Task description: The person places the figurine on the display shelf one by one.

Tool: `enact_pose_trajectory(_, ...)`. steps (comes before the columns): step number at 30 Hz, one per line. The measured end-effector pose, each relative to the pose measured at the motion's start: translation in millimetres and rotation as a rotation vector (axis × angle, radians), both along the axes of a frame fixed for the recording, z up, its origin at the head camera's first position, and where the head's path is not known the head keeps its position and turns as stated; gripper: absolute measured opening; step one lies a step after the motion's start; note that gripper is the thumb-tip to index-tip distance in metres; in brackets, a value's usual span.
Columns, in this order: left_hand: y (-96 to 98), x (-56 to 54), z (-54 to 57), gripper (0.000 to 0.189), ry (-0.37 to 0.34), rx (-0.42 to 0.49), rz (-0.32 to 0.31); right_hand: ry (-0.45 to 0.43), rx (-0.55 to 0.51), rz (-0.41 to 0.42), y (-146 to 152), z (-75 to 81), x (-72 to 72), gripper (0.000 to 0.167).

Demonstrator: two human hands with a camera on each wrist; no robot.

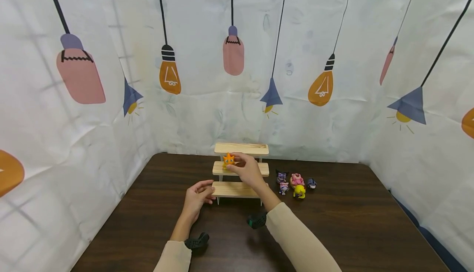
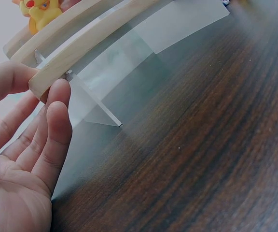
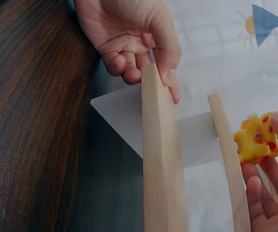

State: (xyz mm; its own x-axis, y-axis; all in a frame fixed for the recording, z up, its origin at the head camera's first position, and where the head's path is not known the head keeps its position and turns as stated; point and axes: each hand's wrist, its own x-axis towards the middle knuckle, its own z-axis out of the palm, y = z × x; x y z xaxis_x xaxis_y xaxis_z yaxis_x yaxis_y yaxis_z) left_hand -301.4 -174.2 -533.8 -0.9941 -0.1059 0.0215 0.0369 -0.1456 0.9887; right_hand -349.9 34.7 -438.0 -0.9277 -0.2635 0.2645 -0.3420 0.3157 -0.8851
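A three-tier wooden display stand (image 1: 237,189) with clear supports rises in steps on the dark table. My left hand (image 1: 197,199) pinches the left end of its lowest shelf, thumb on top and fingers beneath, as the left wrist view shows. My right hand (image 1: 247,170) holds a small yellow-orange figurine (image 1: 228,161) between thumb and fingers at the left part of the middle shelf (image 1: 260,168). In the right wrist view the figurine (image 3: 254,141) is yellow with red spots, its feet right at the shelf's surface. Above it, the top shelf (image 1: 240,148) bears nothing.
Right of the stand, several small figurines are grouped on the table (image 1: 333,222): a dark purple one (image 1: 282,177), a pink one (image 1: 297,180), a yellow one (image 1: 299,191) and a dark blue one (image 1: 312,183). A printed cloth wall (image 1: 200,124) runs close behind the stand.
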Motion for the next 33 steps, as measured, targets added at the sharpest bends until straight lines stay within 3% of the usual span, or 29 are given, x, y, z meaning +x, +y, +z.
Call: enact_pose_trajectory(33,-0.2,1.5,0.3,0.035,0.01,-0.006,-0.002,-0.003,0.011,0.006,-6.6,-3.9,-1.1,0.046)
